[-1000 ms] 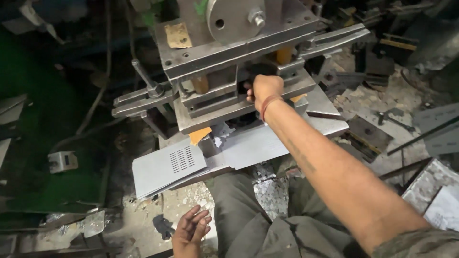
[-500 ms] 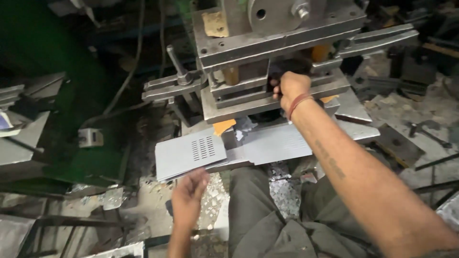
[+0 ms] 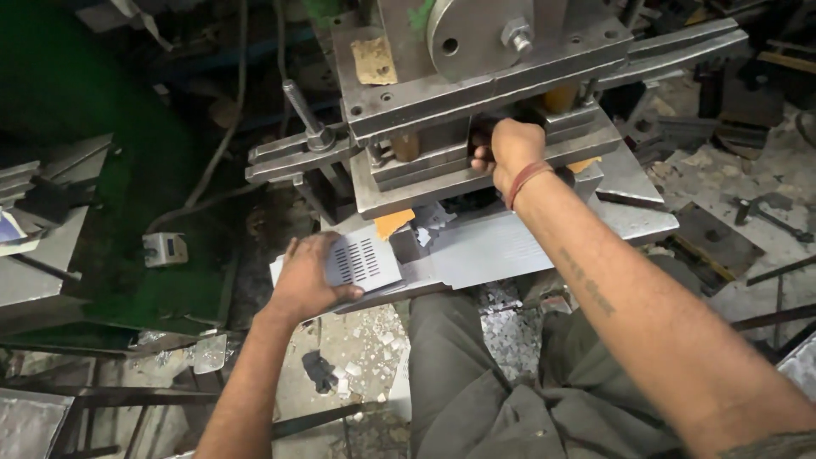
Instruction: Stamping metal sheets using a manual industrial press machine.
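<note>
One slotted sheet-metal panel (image 3: 365,262) lies on the press table (image 3: 510,246), at seven o'clock from the die block (image 3: 476,161). It appears thin, stiff, light and sharp-edged; best held flat by its outer edge. The left hand (image 3: 306,280) is clamped on its left end, thumb beneath. The right hand (image 3: 510,149) reaches into the die gap at twelve o'clock; its grip is hidden. Count: one panel, two hands, one press.

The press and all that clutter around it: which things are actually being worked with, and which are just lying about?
In use:
- left hand gripping the slotted metal sheet
- right hand reaching into the press
- grey plate under the press

Lying about:
- metal scraps on the floor
- small switch box
- hammer
</note>
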